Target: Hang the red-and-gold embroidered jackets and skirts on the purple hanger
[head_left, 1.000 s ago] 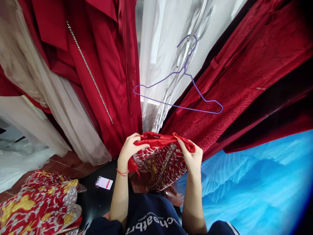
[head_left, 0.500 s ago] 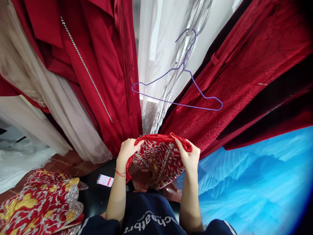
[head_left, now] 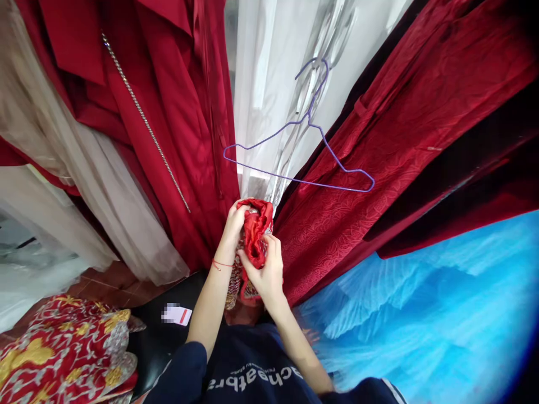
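Observation:
A red embroidered garment (head_left: 256,233), perhaps a skirt, is bunched up between my hands, its red edge gathered into folds at the top. My left hand (head_left: 236,221) grips the far left side of that edge. Lower and to the right, my right hand (head_left: 266,269) has its fingers closed round the near side of the bunch. Part of the patterned cloth hangs below and is half hidden by my hands and forearms. Beyond the garment a purple wire hanger (head_left: 301,180) hangs bare by its hook from a silver ornate metal frame (head_left: 324,39).
Red gowns hang at the left (head_left: 168,101) and right (head_left: 362,185). A blue ruffled dress (head_left: 421,314) fills the lower right. At lower left lie a gold-embroidered red garment (head_left: 63,348) and a phone (head_left: 179,315) on a black surface (head_left: 155,353).
My hands have come together from a wide hold, the right moving left. The garment's stretched top edge is now folded into a narrow bunch, slightly farther from my body.

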{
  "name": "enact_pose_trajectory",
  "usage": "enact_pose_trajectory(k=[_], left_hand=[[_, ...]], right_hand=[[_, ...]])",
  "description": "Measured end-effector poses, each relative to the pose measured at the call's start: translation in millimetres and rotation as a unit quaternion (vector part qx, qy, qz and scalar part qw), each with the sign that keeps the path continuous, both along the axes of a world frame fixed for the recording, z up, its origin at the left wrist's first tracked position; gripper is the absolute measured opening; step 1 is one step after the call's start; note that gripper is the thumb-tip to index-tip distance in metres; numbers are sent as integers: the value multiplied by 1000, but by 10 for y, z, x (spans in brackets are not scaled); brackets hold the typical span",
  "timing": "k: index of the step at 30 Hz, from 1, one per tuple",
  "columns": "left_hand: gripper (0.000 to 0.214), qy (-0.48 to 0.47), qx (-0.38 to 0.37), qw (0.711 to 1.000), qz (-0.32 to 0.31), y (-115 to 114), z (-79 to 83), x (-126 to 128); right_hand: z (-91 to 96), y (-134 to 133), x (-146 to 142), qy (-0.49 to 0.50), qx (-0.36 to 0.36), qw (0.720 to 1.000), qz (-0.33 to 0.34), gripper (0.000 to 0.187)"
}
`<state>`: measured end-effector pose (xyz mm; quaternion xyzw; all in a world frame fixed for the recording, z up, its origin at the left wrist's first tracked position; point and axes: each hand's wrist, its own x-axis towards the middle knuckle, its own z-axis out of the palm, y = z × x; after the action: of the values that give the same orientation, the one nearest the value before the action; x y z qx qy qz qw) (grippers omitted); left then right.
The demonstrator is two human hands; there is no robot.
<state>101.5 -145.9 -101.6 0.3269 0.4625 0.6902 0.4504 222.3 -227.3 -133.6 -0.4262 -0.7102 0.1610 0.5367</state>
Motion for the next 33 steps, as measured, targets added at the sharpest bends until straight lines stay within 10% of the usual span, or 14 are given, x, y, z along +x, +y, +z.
enact_pose_trajectory(k=[6,14,19,26,33], left_hand=[[31,-44,23,999,-19,64,315,-171],[33,-54,70,995,-52,-294,712,229],[38,98,136,979,-112,-584,844,-190],[113,244,209,943,-84,-1366,168,-922],[126,277,109,951,-82,-2367,-559,-1306]], right_hand=[[49,191,466,192,-120,971,-75,36],[180,-256,-223,161,-42,986,30,79],[352,-25,-215,199,-52,978,30,32],[956,-14,-844,464,-209,852,121,42],[974,-847,-1867,414,-196,866,201,53]])
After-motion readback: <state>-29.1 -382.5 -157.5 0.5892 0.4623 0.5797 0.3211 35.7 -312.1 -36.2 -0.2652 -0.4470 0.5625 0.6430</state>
